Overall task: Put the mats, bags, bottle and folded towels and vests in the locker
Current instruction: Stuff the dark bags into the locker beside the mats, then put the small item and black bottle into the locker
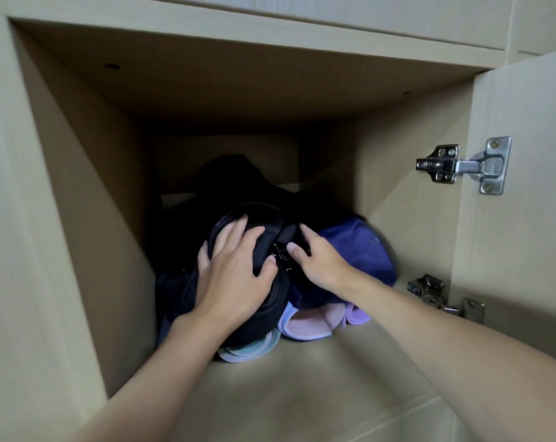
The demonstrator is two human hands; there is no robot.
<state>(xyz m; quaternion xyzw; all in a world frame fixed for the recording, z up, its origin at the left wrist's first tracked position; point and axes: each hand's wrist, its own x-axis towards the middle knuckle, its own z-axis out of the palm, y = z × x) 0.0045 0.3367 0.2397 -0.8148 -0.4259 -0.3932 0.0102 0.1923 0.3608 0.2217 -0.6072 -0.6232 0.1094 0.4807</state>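
Deep inside the locker, our left hand lies on top of the black bag with its fingers spread wide and pressed flat, the thumb set against the near side by a metal clip; our right hand rests just beside it on the same bag, thumb and forefinger fairly straight next to the strap; its other fingers are hidden behind the hand, so we cannot tell whether they grip. This bag sits at the middle of the compartment, heaped up towards the back wall; a violet-blue bag lies touching it on the right. Both rest on two rolled mats: a teal one under the black bag and a pink one under the violet-blue bag; the two lie side by side, their coiled ends facing us and their long axes running front to back. On the right the door stands open on two metal hinges.
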